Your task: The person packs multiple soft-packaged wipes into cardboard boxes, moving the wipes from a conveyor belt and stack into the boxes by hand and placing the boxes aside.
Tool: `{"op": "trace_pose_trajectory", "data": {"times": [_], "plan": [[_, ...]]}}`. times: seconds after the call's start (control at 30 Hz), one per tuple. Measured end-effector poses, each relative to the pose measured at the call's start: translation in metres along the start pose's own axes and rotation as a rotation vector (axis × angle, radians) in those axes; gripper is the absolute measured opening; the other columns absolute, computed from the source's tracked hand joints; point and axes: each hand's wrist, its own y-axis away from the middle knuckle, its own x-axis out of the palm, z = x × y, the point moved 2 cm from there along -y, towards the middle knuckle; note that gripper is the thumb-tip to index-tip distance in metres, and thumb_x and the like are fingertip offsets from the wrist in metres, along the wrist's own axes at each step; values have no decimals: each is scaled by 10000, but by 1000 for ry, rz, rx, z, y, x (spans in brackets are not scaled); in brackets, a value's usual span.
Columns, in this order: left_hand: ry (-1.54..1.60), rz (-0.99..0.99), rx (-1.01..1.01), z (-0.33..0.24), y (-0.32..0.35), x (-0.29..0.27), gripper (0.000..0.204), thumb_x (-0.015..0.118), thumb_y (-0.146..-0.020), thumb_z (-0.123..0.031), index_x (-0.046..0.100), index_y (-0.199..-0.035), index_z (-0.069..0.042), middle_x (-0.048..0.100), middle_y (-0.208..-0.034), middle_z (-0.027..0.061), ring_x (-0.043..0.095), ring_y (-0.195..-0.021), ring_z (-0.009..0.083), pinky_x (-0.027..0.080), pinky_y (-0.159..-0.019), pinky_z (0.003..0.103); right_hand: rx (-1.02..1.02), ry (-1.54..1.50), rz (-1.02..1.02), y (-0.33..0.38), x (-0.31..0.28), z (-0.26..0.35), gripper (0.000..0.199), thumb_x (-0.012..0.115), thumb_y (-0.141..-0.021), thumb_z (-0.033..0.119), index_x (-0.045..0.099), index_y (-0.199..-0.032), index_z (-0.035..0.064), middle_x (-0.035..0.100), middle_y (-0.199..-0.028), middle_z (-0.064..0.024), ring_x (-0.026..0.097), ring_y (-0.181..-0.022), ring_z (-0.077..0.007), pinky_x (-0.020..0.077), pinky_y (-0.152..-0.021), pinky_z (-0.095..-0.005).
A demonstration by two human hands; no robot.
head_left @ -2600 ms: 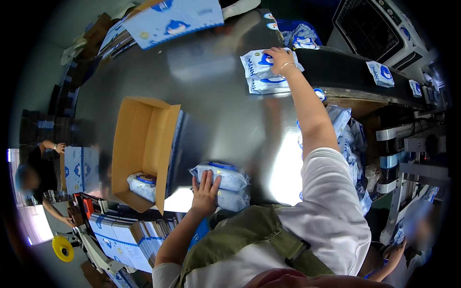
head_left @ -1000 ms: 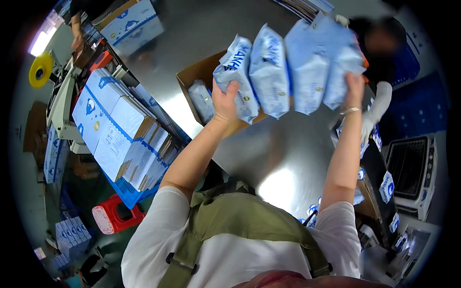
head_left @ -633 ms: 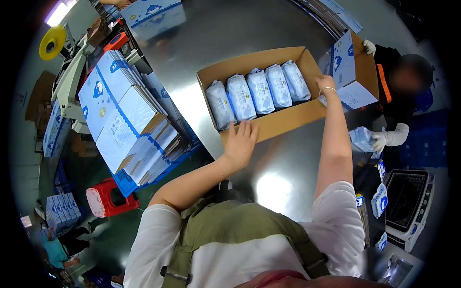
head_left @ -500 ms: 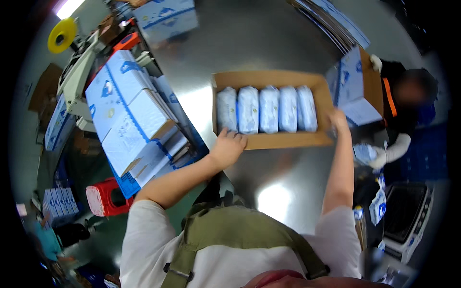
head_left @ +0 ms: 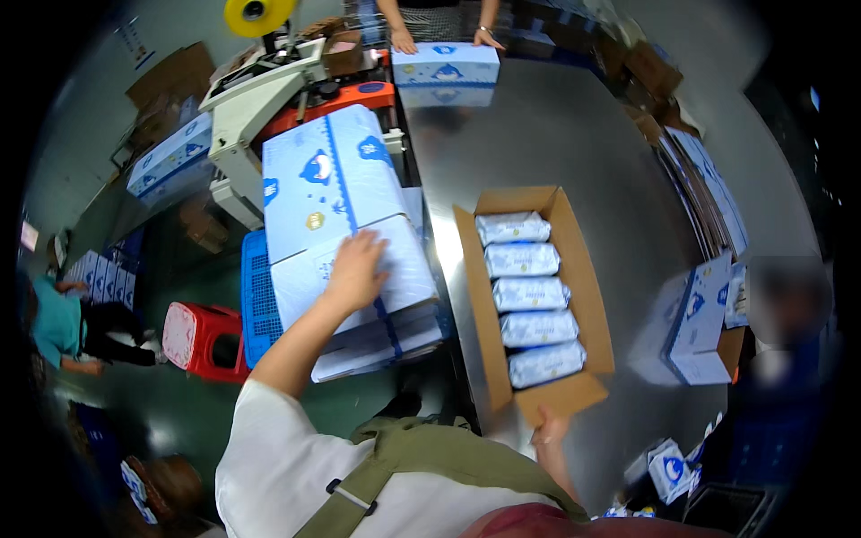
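Left hand [head_left: 355, 269] lies flat, fingers spread, on the stack of flat light-blue printed cartons [head_left: 345, 238], left of the open brown cardboard box [head_left: 574, 269]. Right hand [head_left: 549, 429] touches the box's near end flap; grip unclear. The box's long axis runs away from the person.

A single view comes from a fisheye camera on the person's head, looking steeply down over their own shoulders and chest at the steel counter [head_left: 574, 134]. It sits close above the open cardboard box [head_left: 583, 296] of wrapped packs, which lies just right of centre, and the stack of flat blue-and-white cartons [head_left: 341, 224] to the left. Straight edges bow toward the dark round rim. The far counter end, with another person's hands, lies at the top.
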Motion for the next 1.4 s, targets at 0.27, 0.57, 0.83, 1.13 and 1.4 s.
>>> {"op": "trace_pose_trajectory", "data": {"times": [0.27,0.57,0.83,1.13,1.4], "plan": [[441,-201,-788,133,105,9,639,778,-646,-189,477,-1153,59,539,-1150,241,519,-1084,378,416,-926,426,-148,-78,311,-240,250,91,372,571,-882,235,528,-1208,61,580,-1164,-64,542,-1075,-211,408,-924,-388],[375,-681,-797,105,107,-2,591,713,-679,-167,466,-1157,78,490,-1217,249,433,-1181,390,357,-987,443,-246,774,765,-42,406,-18,760,575,-797,569,469,-1257,-27,488,-1292,-138,448,-1174,-299,335,-980,-357],[876,-414,460,-99,132,-20,511,705,-698,-136,513,-1157,-20,447,-1273,235,429,-1192,397,312,-1031,460,-332,-593,538,-123,196,135,637,352,-918,497,460,-1264,-27,473,-1332,-149,415,-1246,-307,306,-1045,-458],[825,-352,378,-93,34,-3,769,768,-651,-164,379,-1297,-19,418,-1285,186,444,-1178,347,334,-1029,386,-836,842,408,35,-9,231,299,575,-825,163,572,-579,-7,511,-524,-44,434,-462,-135,304,-459,-265],[-21,949,1150,-267,-28,-36,1019,832,-487,-429,415,-1306,12,366,-1400,210,249,-1359,322,185,-1111,464,-527,1721,507,62,-127,55,257,617,-780,264,647,-614,70,605,-618,-142,571,-635,-281,407,-722,-364]]}}
